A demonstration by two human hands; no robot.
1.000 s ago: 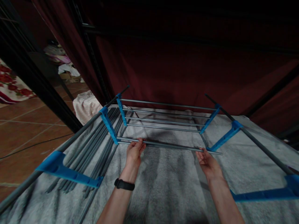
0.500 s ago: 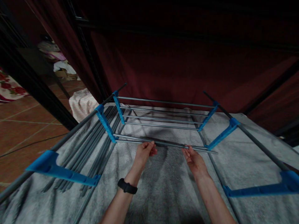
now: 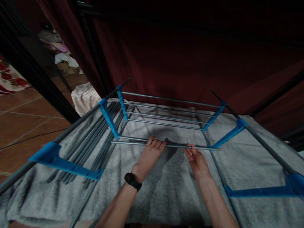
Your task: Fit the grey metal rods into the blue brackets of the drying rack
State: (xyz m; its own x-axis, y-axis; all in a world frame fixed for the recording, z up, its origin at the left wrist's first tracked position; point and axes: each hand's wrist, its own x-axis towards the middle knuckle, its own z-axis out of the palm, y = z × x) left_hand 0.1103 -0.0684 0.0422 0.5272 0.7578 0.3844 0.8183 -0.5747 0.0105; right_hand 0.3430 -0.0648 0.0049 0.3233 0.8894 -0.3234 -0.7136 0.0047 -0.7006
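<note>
A grey metal rod [image 3: 133,142] lies across the near end of a rack of grey bars and blue plastic brackets [image 3: 109,119]. My left hand [image 3: 150,154], with a black band on its wrist, has its fingers stretched out flat under the rod, touching it. My right hand [image 3: 196,159] is at the rod's right part, palm up, with the fingertips curled around it. The rod's right end reaches a blue bracket [image 3: 227,136]; its left end sits beside the left bracket's foot.
The rack rests on a grey fleecy blanket [image 3: 171,190]. Several loose grey rods [image 3: 99,139] lie bundled at the left. More blue brackets [image 3: 60,162] [image 3: 263,191] stand nearer me on both sides. A dark red curtain [image 3: 180,63] hangs behind; tiled floor [image 3: 23,120] is at the left.
My left hand has let go of the rod and spread its fingers flat under it. Both hands moved inward from the rod's ends. The rod has shifted slightly left.
</note>
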